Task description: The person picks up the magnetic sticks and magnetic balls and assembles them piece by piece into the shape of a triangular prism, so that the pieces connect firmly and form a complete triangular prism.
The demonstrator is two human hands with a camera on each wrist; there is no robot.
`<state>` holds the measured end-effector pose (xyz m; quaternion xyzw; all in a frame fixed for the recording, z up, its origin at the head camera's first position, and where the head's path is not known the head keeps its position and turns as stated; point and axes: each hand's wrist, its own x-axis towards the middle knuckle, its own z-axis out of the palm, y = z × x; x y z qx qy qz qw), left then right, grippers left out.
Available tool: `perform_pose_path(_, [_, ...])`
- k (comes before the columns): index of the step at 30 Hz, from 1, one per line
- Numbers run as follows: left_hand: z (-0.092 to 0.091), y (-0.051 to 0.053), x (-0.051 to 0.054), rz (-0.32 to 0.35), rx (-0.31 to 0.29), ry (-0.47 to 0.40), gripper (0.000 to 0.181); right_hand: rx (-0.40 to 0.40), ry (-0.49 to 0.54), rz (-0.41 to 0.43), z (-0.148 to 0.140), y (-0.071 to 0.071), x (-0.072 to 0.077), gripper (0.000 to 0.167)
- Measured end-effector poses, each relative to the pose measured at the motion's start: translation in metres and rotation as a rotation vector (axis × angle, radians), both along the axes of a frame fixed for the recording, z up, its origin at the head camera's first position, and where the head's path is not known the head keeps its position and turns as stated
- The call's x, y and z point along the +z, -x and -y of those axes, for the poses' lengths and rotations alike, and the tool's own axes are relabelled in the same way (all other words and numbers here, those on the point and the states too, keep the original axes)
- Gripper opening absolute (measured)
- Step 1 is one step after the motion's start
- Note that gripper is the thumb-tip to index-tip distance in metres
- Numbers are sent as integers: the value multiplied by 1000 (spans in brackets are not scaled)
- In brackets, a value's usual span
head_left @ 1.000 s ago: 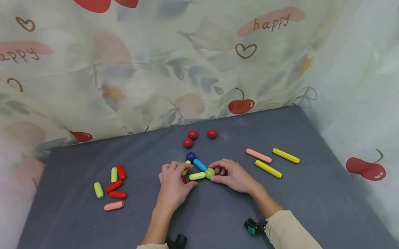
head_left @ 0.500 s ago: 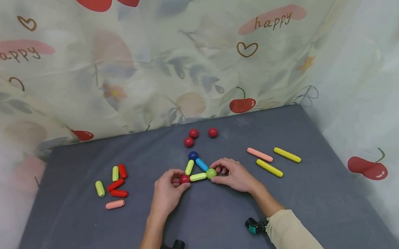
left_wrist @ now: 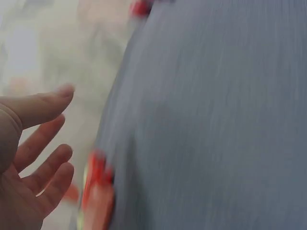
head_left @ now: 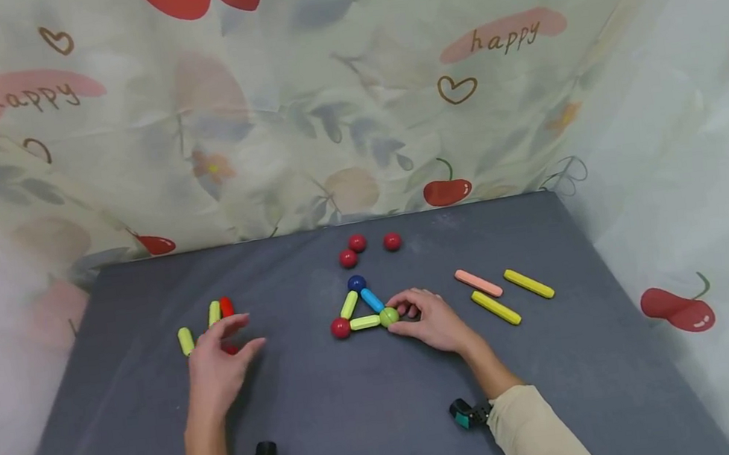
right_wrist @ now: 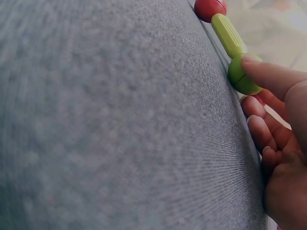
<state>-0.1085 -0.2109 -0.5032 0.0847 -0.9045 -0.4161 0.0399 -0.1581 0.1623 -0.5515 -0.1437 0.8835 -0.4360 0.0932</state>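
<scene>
A flat triangle of rods and balls lies mid-table: a red ball (head_left: pixel 341 328), a dark blue ball (head_left: pixel 357 283) and a green ball (head_left: pixel 389 317), joined by two light green rods (head_left: pixel 365 323) and a blue rod (head_left: pixel 372 301). My right hand (head_left: pixel 432 319) pinches the green ball (right_wrist: pixel 242 76) between thumb and fingers. Off to the left, my left hand (head_left: pixel 215 368) is over a loose pile, thumb and fingers apart, holding nothing. Around it show light green rods (head_left: pixel 186 341) and a red rod (head_left: pixel 227 306); the left wrist view adds a blurred pink rod (left_wrist: pixel 98 208).
Three red balls (head_left: pixel 356 243) sit behind the triangle. On the right lie a longer pink rod (head_left: pixel 479 283) and two yellow rods (head_left: pixel 497 308). A printed curtain (head_left: pixel 300 137) rises behind the dark grey table (head_left: pixel 373 422).
My left hand came down to the triangle's red ball, let go of it and moved left to the loose rods. My right hand stays at the green ball.
</scene>
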Motion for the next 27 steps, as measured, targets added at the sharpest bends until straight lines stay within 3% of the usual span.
perform_pose_path(4, [36, -15, -3, 78, 122, 49, 58, 3, -8, -11, 0, -1, 0, 33])
perform_pose_path(7, [51, -24, -10, 125, 160, 58, 66, 4, -10, -18, 0, -1, 0, 33])
perform_pose_path(10, [57, -30, -16, 158, 158, 85, 63, 1, -11, -12, 0, -1, 1, 34])
perform_pose_path(16, [63, -33, -22, 243, 86, 186, 47, 8, -17, -11, 1, -1, 1, 34])
perform_pose_path(20, [59, -33, -14, 196, 44, 188, 43, 8, -28, -11, 1, 0, -1, 34])
perform_pose_path(23, [45, -27, -2, 125, 46, 76, 44, 1, -25, -14, 1, 0, 0, 34])
perform_pose_path(27, [7, -10, 7, 28, 6, -78, 40, -6, -27, -12, 1, -1, 1, 33])
